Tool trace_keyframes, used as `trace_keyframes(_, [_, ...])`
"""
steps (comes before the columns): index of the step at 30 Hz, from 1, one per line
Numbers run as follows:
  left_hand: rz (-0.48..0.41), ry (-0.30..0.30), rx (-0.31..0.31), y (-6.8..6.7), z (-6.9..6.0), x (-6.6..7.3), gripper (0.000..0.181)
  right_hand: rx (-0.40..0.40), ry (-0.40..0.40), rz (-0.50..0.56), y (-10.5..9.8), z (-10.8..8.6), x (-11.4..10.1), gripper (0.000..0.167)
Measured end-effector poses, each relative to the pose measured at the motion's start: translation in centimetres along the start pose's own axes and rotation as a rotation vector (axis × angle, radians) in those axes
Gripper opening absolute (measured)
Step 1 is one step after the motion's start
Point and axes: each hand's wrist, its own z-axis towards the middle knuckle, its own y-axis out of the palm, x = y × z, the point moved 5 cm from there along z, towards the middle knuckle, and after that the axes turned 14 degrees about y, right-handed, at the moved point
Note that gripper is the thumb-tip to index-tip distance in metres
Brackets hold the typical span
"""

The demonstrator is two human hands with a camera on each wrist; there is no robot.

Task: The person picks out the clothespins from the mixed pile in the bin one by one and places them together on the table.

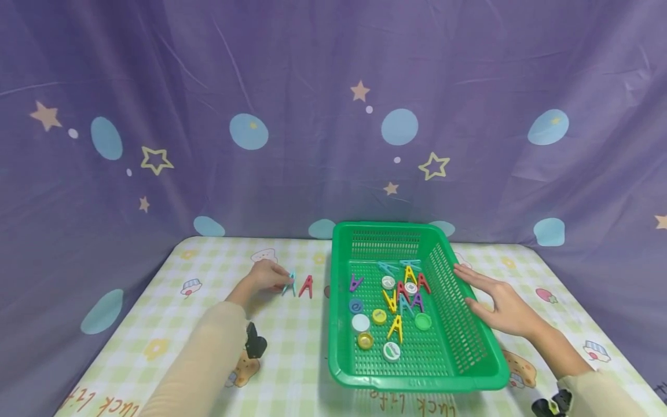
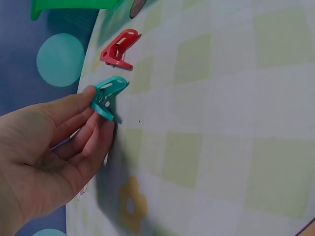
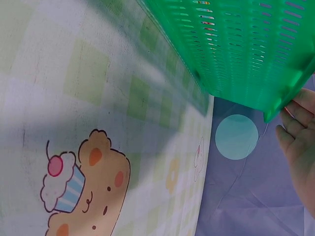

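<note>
My left hand is on the left side of the table, its thumb and fingers pinching a teal clothespin. Just right of that one, a red clothespin lies on the cloth, apart from the hand. A green plastic basket stands to the right. My right hand rests on its right rim with the fingers fairly straight. Inside are several clothespins, such as a yellow clothespin and a purple clothespin, mixed with round bottle caps, among them a green cap and a white cap.
A checked tablecloth with printed cartoons covers the table. Behind and at the sides hangs a purple curtain with stars and blue spots. The basket's slotted right wall rises close beside my right hand.
</note>
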Motion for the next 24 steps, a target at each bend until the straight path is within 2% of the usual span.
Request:
trace_keyframes(8, [0.071,0.025,0.037,-0.1,0.4,0.0,0.029,0.009,-0.008,0.005,-0.1,0.0,-0.1,0.057])
trace_keyframes(12, [0.134,0.035,0.047,-0.4,0.0,0.7,0.027,0.023,-0.021,0.010,-0.2,0.0,-0.3,0.057])
trace_keyframes(17, [0.117,0.025,0.045,-1.0,-0.2,1.8,0.028,0.036,-0.038,0.026,-0.3,0.0,-0.5,0.056])
trace_keyframes(24, [0.088,0.060,0.069,-2.0,0.3,3.9,0.033,0.032,-0.032,0.028,-0.3,-0.1,-0.6,0.057])
